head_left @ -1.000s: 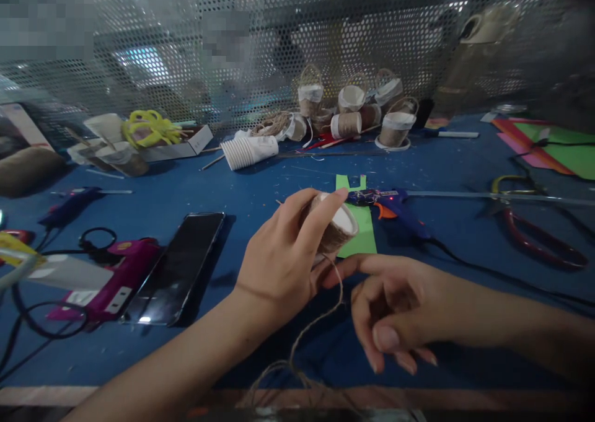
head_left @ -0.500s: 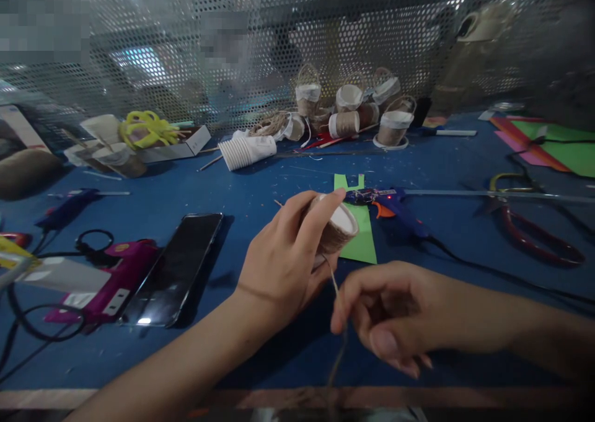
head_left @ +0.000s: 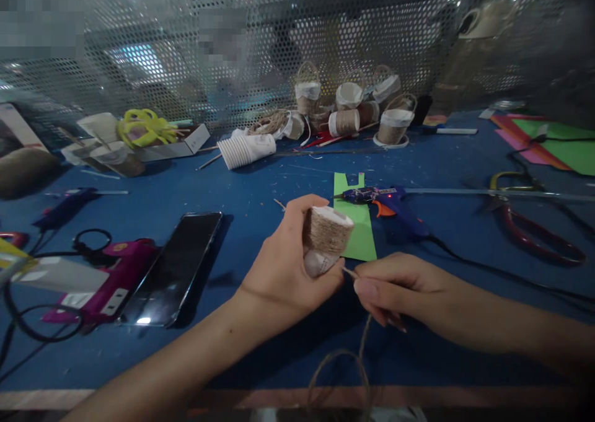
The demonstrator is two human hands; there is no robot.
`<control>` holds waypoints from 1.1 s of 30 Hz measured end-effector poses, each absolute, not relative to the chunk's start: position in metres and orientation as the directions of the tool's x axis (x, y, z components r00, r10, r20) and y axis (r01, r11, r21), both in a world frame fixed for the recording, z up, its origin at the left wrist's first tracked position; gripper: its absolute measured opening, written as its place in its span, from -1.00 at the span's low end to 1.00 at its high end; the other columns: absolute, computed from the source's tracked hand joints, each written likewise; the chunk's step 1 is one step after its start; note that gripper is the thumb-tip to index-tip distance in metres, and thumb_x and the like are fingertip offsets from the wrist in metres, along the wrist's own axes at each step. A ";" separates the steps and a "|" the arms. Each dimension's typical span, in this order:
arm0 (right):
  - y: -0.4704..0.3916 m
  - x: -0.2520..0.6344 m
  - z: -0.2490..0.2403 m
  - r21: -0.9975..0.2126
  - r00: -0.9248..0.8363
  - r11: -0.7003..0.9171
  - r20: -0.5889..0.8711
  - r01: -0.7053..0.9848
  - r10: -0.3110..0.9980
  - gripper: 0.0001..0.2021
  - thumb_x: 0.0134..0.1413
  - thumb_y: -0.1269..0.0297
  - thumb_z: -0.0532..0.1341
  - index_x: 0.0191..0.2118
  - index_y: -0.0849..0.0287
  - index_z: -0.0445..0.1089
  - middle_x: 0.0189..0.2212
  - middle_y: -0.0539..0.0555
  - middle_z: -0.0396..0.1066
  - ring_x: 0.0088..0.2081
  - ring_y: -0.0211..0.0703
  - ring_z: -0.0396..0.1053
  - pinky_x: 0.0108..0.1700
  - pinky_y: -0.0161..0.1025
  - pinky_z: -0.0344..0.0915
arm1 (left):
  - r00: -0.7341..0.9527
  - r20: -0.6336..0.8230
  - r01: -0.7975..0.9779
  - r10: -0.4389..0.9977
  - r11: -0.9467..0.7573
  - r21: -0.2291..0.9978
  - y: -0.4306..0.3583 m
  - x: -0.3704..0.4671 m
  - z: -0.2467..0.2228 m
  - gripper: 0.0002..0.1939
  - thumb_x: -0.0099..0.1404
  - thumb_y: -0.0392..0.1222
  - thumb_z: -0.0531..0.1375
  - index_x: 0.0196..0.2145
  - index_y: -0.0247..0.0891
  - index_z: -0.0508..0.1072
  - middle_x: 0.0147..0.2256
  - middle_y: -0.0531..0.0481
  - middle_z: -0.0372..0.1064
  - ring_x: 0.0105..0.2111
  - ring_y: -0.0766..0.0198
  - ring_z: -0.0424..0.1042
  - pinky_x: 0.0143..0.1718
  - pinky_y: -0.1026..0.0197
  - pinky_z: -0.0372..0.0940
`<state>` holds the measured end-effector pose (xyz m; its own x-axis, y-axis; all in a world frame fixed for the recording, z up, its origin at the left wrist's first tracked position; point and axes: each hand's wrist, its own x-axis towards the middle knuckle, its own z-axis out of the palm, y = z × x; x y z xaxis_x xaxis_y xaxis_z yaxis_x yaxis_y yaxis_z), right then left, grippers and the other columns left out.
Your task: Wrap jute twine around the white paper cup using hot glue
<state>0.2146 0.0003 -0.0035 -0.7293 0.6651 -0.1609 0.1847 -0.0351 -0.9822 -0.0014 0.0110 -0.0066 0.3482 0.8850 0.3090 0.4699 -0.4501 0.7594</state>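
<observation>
A small white paper cup (head_left: 328,231), its upper part wrapped in brown twine and its lower part bare, is tilted in my left hand (head_left: 283,254), whose fingers curl round it. To the right, my right hand (head_left: 400,289) pinches the twine (head_left: 349,272) close to the cup. From there the twine hangs down into a loose loop near the table's front edge. Behind the cup lies a green paper piece (head_left: 361,233), with the nozzle of a blue glue gun (head_left: 402,208) over it. The glue gun's red light is on.
On the blue table (head_left: 260,186), a phone (head_left: 179,267) and a magenta power strip (head_left: 125,267) lie left; red-handled pliers (head_left: 534,239) lie right. Stacked paper cups (head_left: 244,151) and several twine-wrapped baskets (head_left: 394,126) line the back. Coloured sheets (head_left: 558,146) are at back right.
My left hand has turned the cup so its twine-wrapped side shows. My right hand has closed on the twine near the cup, and a loose loop now shows below.
</observation>
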 end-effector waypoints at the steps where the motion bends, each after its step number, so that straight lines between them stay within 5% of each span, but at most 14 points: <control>1: 0.000 0.214 -0.003 -0.981 -0.729 -0.007 -0.147 0.192 0.669 -0.56 0.44 0.02 0.11 -0.47 0.15 0.28 -0.54 -0.12 0.20 -0.49 -0.34 0.15 -0.43 -0.33 0.08 | 0.351 0.278 0.431 0.894 -0.418 0.800 0.010 -0.001 -0.006 -0.39 0.21 -0.27 0.32 0.12 -0.11 0.14 -0.09 0.00 0.38 -0.23 0.25 0.47 -0.24 0.21 0.40; 9: 0.002 0.214 -0.004 -0.968 -0.715 0.076 -0.123 0.240 0.688 -0.54 0.47 0.03 0.06 -0.48 0.14 0.24 -0.55 -0.12 0.16 -0.47 -0.32 0.13 -0.42 -0.30 0.06 | 0.380 0.185 0.247 0.906 -0.292 0.924 0.010 0.002 -0.002 -0.40 0.18 -0.31 0.34 0.07 -0.12 0.14 -0.20 0.09 0.34 -0.31 0.33 0.38 -0.30 0.28 0.33; 33: 0.003 0.215 -0.002 -0.937 -0.641 0.142 -0.102 0.318 0.760 -0.52 0.46 -0.02 0.06 -0.49 0.13 0.24 -0.55 -0.12 0.14 -0.48 -0.31 0.12 -0.42 -0.29 0.05 | 0.367 0.118 0.146 0.923 -0.182 0.972 0.009 0.001 0.001 -0.40 0.15 -0.29 0.39 0.04 -0.13 0.17 -0.21 0.10 0.34 -0.33 0.37 0.37 -0.33 0.32 0.30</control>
<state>0.2145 0.0033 -0.0020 -0.6414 0.7603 -0.1024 0.3179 0.1419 -0.9375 0.0011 0.0094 0.0013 0.3674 0.9226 0.1181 0.1456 -0.1825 0.9724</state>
